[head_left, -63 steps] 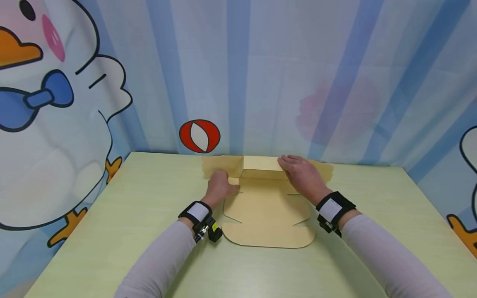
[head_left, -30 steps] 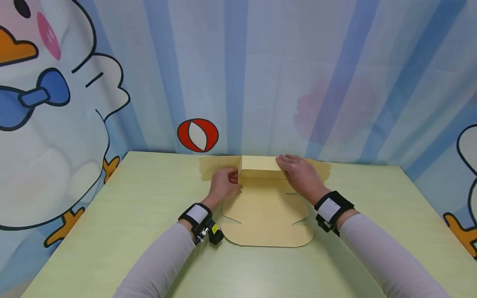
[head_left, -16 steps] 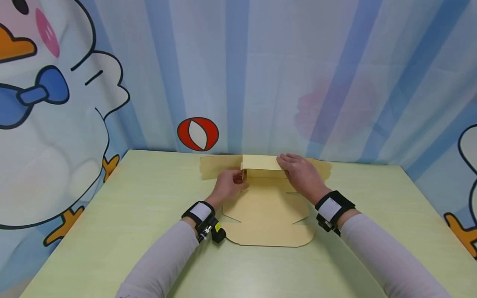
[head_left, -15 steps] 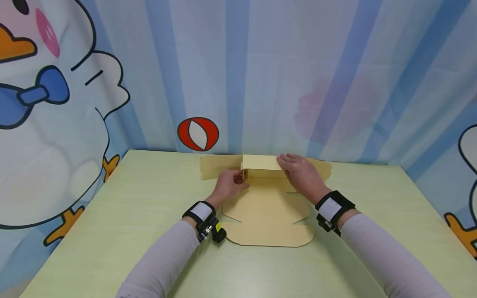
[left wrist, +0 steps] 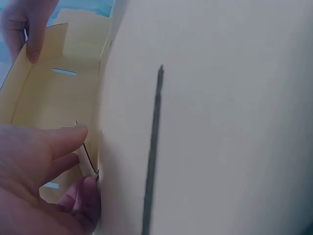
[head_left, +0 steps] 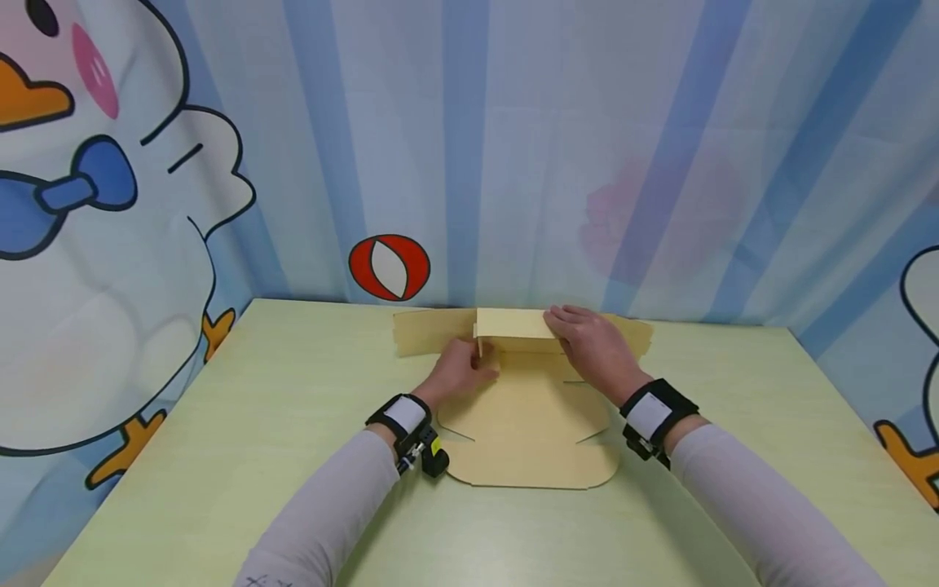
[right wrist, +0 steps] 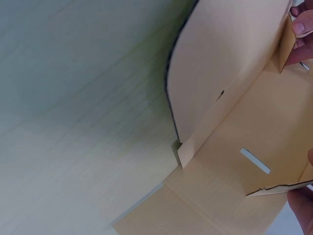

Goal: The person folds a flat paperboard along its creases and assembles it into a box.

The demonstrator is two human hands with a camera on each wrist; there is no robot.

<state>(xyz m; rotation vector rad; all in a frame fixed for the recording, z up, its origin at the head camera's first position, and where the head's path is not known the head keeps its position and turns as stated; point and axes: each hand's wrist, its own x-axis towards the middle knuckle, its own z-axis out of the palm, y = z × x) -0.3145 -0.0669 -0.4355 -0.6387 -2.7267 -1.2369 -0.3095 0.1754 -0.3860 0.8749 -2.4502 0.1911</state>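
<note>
A tan cardboard box blank (head_left: pixel 531 424) lies on the table, its far part folded up into a low wall with a panel on top. My left hand (head_left: pixel 458 371) is at the wall's left end, pinching a small upright flap (right wrist: pixel 287 44) between thumb and fingers. At the right, my right hand (head_left: pixel 596 346) grips the top panel, fingers over it; the left wrist view shows that hand's thumb (left wrist: pixel 34 46) on the inner face. A side flap (head_left: pixel 434 330) sticks out left, and another flap (head_left: pixel 632 333) right, partly behind my right hand.
The pale green table (head_left: pixel 308 456) ends just behind the cardboard, close to a striped blue curtain (head_left: pixel 513 163) with cartoon prints. Slanted slits cut the near panel's sides, and a narrow slot (right wrist: pixel 255 160) pierces the folded part.
My left hand has shifted right and slightly inward, bringing the small flap upright at the wall's left end. The top panel's left end now shows squarer. My right hand has stayed put.
</note>
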